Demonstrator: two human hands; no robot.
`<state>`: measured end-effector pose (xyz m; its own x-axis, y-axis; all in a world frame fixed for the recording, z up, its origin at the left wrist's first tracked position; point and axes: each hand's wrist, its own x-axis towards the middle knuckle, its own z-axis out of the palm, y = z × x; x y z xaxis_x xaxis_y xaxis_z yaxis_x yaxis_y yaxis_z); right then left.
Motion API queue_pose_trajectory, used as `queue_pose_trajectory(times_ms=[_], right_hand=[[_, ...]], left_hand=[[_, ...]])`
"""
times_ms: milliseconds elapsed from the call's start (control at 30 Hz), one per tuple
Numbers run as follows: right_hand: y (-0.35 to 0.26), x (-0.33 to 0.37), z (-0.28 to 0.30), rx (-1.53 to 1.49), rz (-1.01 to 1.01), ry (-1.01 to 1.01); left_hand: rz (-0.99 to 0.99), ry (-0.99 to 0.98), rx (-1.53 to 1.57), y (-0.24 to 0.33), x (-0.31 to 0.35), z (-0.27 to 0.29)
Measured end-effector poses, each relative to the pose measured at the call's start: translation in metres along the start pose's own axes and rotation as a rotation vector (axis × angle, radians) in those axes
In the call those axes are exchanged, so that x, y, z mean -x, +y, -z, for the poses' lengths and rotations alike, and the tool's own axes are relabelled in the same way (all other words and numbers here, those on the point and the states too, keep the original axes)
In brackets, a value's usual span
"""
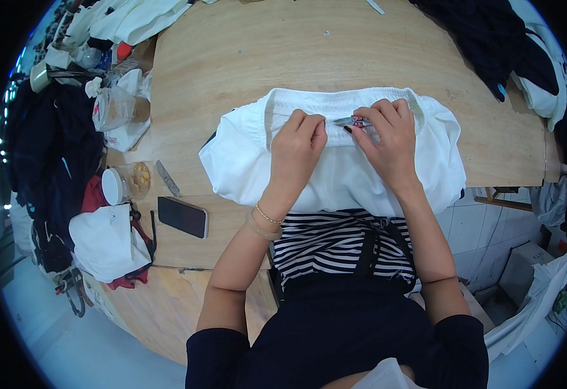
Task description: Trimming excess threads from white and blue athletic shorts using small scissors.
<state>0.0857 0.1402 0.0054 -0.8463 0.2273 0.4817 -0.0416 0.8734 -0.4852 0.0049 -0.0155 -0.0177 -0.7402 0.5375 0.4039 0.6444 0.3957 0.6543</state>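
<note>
A white garment [251, 175] with a gathered elastic waistband [342, 97] lies in front of me, its waist opening facing up. Over the left part of that opening, my left hand [296, 146] is closed in a pinch. Whatever sits between its fingertips is too small or hidden to make out. My right hand [390, 139] grips small thread snips [343, 121], their blades pointing left toward the pinching fingers. The garment's near edge hangs over the table edge by my lap.
Left on the wooden table [231, 65] are a phone [183, 217], a folding-knife-like object [167, 178] and a white-lidded jar [128, 182]. Dark and white clothes [53, 149] pile at far left. More dark cloth [484, 39] lies at the back right.
</note>
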Motion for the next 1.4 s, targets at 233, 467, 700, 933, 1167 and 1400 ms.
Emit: queue_pose_trajectory(times_ms=[233,467,700,933,1167,1400], right_hand=[[-0.002,-0.001,-0.005,0.002,-0.004,0.017],[-0.004,-0.003,-0.007,0.044,0.032,0.025],[-0.004,-0.005,-0.006,0.003,-0.006,0.041],[-0.002,-0.008,0.015,-0.181,-0.317,0.206],[0.004,-0.004,0.022,-0.609,-0.522,0.282],[0.005,-0.001,0.01,-0.801,-0.667,0.026]], left_hand=[[0.084,-0.009,0.124,0.002,-0.004,0.002],[0.094,-0.02,0.109,0.003,-0.004,0.003],[0.118,-0.018,0.167,0.008,-0.011,0.01],[-0.013,0.254,0.014,0.022,-0.069,0.043],[0.584,0.032,0.856,0.048,0.001,0.046],[1.215,0.064,1.593,0.055,0.027,0.019]])
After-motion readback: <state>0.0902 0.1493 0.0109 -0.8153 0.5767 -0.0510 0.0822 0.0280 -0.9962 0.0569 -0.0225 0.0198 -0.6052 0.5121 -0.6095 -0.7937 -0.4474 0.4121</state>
